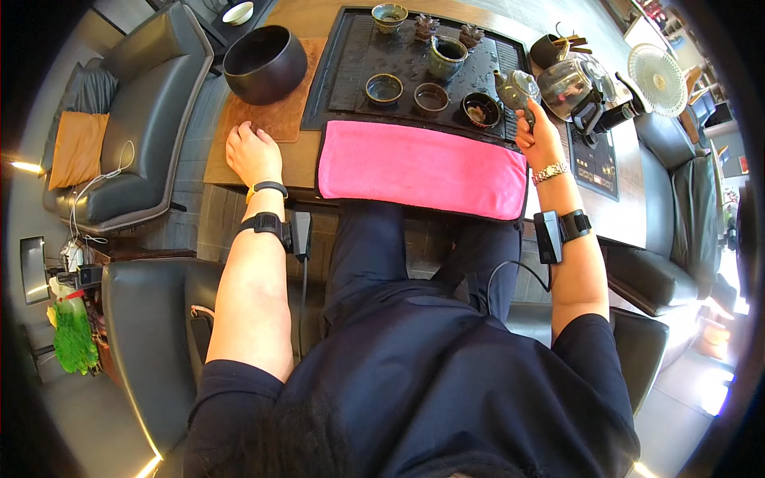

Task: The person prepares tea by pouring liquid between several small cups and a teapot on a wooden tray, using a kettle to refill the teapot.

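My right hand [539, 134] grips the side handle of a small glazed teapot [517, 89] at the right end of a black tea tray [343, 66]. My left hand [254, 152] rests palm down near the table edge with nothing visible in it, its fingers loosely curled. Between the hands, a pink towel [421, 164] with dark trim hangs over the front edge. On the wet tray stand a blue-glazed cup [384, 89], a brown cup [431, 99], a dark cup [480, 110] with something in it, a pitcher [447, 57] and a patterned bowl [389, 17].
A large black bowl [265, 64] stands on a brown mat [287, 125] at the left. Right of the tray are a glass kettle [565, 86], a dark pot of wooden tools [545, 51] and a black hob panel [594, 164]. Two small figurines [426, 27] stand at the tray's back.
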A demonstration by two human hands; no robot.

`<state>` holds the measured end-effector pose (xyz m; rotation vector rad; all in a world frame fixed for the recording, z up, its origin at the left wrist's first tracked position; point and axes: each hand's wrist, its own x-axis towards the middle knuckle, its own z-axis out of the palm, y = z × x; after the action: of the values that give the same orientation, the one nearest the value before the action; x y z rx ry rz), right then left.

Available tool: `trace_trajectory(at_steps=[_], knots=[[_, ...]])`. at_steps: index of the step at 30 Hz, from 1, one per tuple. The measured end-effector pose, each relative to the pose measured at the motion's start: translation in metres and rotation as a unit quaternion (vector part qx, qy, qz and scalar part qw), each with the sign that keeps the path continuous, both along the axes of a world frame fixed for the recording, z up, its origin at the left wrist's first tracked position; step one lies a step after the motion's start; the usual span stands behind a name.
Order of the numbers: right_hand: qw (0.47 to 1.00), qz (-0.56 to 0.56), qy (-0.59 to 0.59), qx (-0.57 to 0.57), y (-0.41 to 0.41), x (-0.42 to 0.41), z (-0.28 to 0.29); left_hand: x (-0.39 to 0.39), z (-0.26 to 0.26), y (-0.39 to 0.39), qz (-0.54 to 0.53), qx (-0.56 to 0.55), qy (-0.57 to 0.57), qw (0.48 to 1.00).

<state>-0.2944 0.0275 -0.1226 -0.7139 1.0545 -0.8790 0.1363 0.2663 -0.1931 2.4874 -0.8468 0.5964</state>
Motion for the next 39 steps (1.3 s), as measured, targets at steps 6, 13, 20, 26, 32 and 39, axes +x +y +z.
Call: trace_trajectory(at_steps=[6, 13, 20, 26, 32, 39], knots=[[1.0, -0.021, 0.014, 0.017, -0.005, -0.016, -0.024, 0.001, 0.0, 0.001, -0.002, 0.003, -0.01, 1.0], [1.0, -0.007, 0.021, 0.003, -0.009, -0.012, -0.034, 0.003, -0.001, 0.001, -0.01, 0.009, -0.021, 1.0], [0.996, -0.013, 0.085, 0.007, -0.001, -0.015, -0.022, 0.003, -0.001, 0.001, -0.015, 0.004, -0.033, 0.999], [0.889, -0.091, 0.368, -0.259, 0.035, -0.034, -0.028, 0.001, 0.0, 0.001, -0.019, -0.001, -0.027, 0.999], [0.574, -0.114, 0.638, -0.5, 0.064, -0.075, -0.047, 0.004, -0.003, 0.001, -0.019, 0.0, -0.037, 0.999], [0.564, -0.079, 0.715, -0.405, 0.062, -0.091, -0.083, 0.002, -0.003, 0.0, -0.015, 0.017, -0.021, 1.0]])
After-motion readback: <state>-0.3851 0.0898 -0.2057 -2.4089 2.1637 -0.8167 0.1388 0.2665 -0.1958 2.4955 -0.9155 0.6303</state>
